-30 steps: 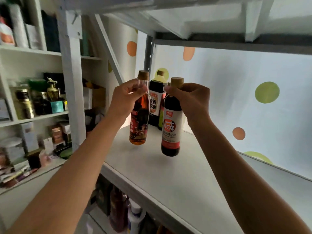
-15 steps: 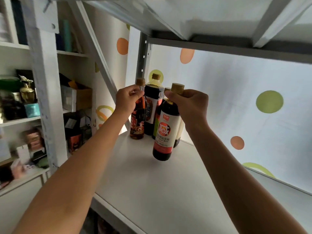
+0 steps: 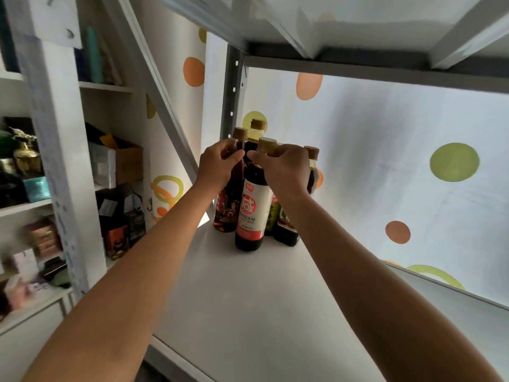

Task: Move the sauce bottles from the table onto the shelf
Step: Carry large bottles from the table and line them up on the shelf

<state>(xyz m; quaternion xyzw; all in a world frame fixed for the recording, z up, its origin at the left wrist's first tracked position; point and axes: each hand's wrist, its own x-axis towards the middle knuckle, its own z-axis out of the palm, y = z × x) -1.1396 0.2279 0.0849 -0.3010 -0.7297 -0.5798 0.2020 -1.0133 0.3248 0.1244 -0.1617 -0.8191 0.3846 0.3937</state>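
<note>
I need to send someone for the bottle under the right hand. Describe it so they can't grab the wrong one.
Look to the back left corner of the white shelf, where the sauce bottles cluster. It is the front bottle, nearest the shelf edge, held at its neck by the right hand. Only it has a white label with a big red circle.

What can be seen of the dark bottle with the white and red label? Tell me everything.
The dark sauce bottle has a tan cap at its top and a white label with a large red round mark and a red band beneath. Its contents look nearly black. It stands about upright on the white shelf, at the front of a cluster of other bottles in the back left corner, its base seemingly on the board. The right hand grips its neck from above, hiding its shoulder.
</note>
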